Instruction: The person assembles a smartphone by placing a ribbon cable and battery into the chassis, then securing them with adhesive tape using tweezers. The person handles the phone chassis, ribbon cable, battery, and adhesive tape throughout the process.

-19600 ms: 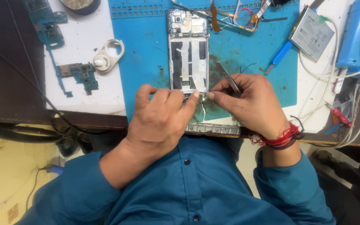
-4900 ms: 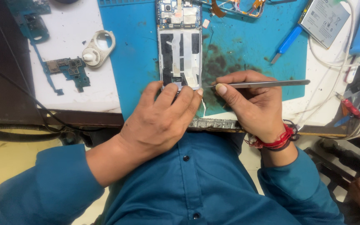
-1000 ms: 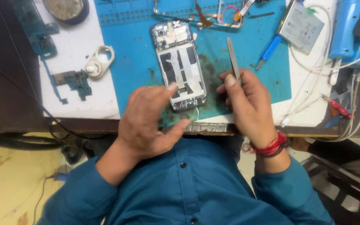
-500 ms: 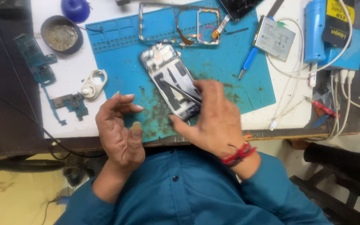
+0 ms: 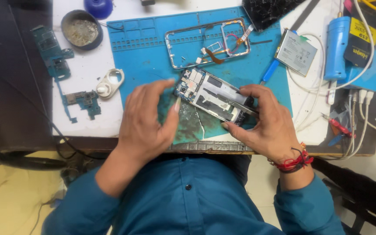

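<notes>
Our right hand [image 5: 268,126] grips the opened phone [image 5: 212,96] and thin tweezers [image 5: 240,103] on the blue mat [image 5: 153,61]; our left hand [image 5: 146,119] is open beside it.

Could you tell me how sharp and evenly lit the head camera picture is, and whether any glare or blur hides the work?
Head view: the opened phone and blue mat are bright and evenly lit, with soft shadows only; the left hand is slightly motion-blurred at the fingertips, the right hand sharper; no strong glare; the far left edge of the bench falls dark.
</notes>
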